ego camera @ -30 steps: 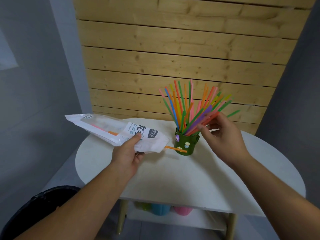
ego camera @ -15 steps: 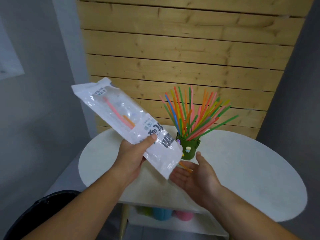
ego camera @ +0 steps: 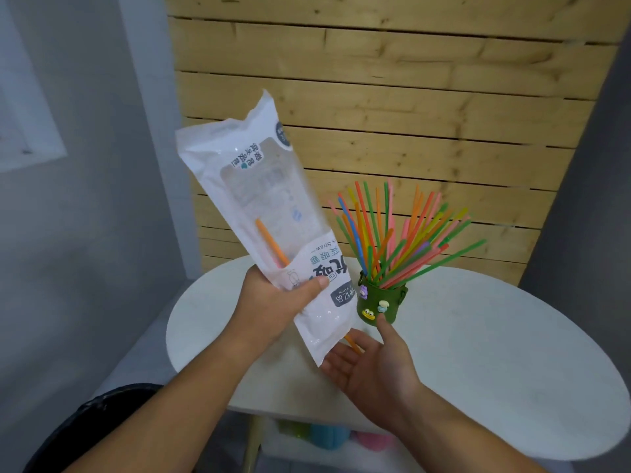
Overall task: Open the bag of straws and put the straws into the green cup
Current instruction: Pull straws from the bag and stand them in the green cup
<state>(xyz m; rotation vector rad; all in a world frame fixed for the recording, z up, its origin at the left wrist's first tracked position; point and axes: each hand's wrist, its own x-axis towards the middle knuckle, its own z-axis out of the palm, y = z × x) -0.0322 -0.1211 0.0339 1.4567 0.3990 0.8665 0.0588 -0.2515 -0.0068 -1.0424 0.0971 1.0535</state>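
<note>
The left hand (ego camera: pixel 273 308) has tipped the bag (ego camera: pixel 259 199) from lying almost flat to steeply upended. It grips the bag round its lower part, with the open mouth pointing down. The right hand (ego camera: pixel 372 367) has left the cup and now waits just under that mouth, palm up and fingers relaxed, holding nothing. An orange straw (ego camera: pixel 353 345) pokes out of the mouth above its fingers. This looks like shaking out the last few. The bag is nearly empty, with one more orange straw inside (ego camera: pixel 273 245) above the left hand's thumb. The green cup (ego camera: pixel 379 303) stands on the worktop (ego camera: pixel 495 353), just beyond the right hand's thumb and packed with a fan of straws (ego camera: pixel 392 233).
</note>
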